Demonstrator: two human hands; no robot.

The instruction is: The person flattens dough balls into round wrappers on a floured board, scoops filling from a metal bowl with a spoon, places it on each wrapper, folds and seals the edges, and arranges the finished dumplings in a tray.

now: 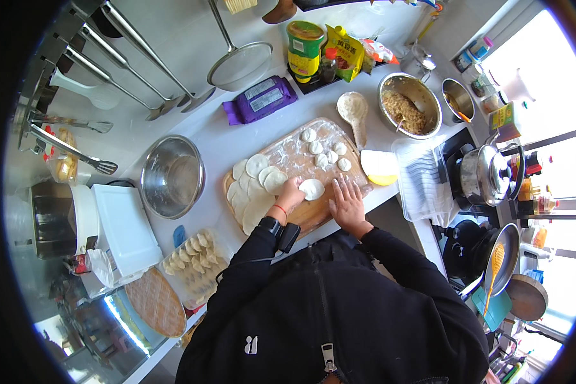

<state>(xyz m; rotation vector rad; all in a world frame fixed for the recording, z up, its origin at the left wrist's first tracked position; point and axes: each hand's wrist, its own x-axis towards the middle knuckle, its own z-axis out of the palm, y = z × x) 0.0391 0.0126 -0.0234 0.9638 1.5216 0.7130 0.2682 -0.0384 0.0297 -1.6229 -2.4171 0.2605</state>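
Observation:
On a floured wooden board (295, 144), my left hand (290, 194) pinches the edge of a small round dough wrapper (312, 189). Palm down, my right hand (348, 204) rests at the board's right front, just right of that wrapper. A pale wooden end (366, 188) shows beside its fingers, possibly a rolling pin; the hand hides whatever lies beneath. Overlapping rolled wrappers (252, 201) cover the board's left side. Several small dough pieces (321, 160) sit toward its back right.
A steel bowl (173, 177) and a container of dumplings (197, 259) stand left. Behind the board lie a purple packet (261, 100) and a floury scoop (353, 108). At right are a bowl of filling (405, 108), a clear plastic container (420, 180) and a lidded pot (485, 175) on the stove.

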